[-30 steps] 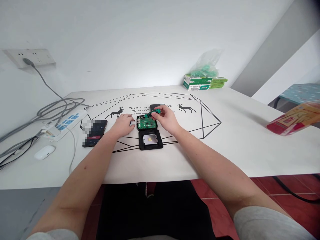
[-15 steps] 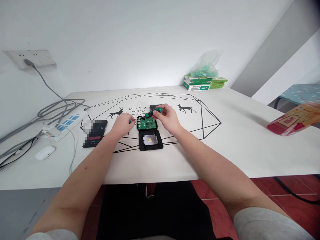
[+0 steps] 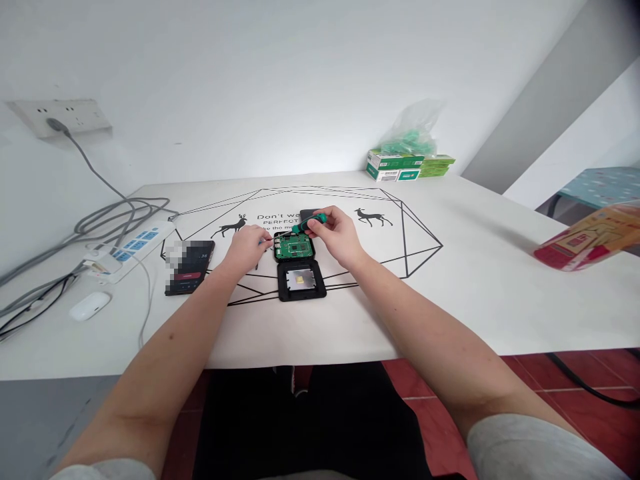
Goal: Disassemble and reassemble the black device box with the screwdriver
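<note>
My right hand (image 3: 338,239) grips a screwdriver (image 3: 311,223) with a green and black handle. It is held slanted, its shaft pointing left over the top edge of a green circuit board (image 3: 294,248) seated in a small black case. My left hand (image 3: 247,248) is closed in a pinch just left of the board, close to the screwdriver's tip. Whatever those fingers hold is too small to make out. Toward me from the board lies a black square cover (image 3: 283,289) with a silvery metal plate (image 3: 301,279). A dark object (image 3: 306,213) lies behind the screwdriver, partly hidden.
Left of my forearm lies a phone (image 3: 193,268). Beyond it are a power strip (image 3: 137,250), grey cables (image 3: 127,217) and a white earbud case (image 3: 91,306). Green and white boxes (image 3: 395,167) stand at the back right. A red and yellow package (image 3: 583,240) is at the far right.
My left fingertips have shifted slightly right, closer to the board and the screwdriver's tip. The right hand and screwdriver are nearly where they were.
</note>
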`<state>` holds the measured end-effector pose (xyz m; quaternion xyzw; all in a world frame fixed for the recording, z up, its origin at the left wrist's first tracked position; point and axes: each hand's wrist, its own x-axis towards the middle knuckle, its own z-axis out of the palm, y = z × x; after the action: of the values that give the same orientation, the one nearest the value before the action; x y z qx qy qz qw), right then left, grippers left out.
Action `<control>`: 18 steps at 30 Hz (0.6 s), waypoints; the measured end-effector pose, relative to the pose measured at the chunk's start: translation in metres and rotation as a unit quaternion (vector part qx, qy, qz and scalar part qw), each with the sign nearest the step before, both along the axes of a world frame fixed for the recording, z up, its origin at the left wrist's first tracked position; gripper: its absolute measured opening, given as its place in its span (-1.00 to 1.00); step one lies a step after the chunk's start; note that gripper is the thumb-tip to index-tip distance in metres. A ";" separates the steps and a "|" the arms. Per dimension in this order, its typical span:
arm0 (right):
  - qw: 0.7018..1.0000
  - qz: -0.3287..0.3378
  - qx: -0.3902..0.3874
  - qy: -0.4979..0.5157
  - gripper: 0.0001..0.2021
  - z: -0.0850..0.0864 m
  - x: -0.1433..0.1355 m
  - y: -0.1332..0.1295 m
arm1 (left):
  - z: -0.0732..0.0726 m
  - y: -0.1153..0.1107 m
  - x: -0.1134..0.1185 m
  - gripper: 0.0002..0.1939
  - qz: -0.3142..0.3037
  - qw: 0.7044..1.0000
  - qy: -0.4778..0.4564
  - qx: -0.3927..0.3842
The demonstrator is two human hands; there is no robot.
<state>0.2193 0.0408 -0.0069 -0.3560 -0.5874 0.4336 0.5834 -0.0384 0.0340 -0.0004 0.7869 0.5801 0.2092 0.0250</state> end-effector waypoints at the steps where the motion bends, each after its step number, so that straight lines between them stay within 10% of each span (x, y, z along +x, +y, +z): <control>1: 1.000 -0.001 0.002 0.000 -0.39 0.000 0.000 0.000 | 0.000 0.000 0.000 -0.92 -0.003 1.000 0.000 0.001; 18: 0.975 0.036 0.203 -0.077 -0.44 0.002 -0.006 -0.014 | 0.010 -0.024 0.020 -0.90 -0.171 0.966 -0.103 -0.166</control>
<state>0.2137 0.0264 -0.0049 -0.2412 -0.7187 0.2971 0.5806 -0.0183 0.0101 0.0100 0.8331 0.4582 0.1830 0.2501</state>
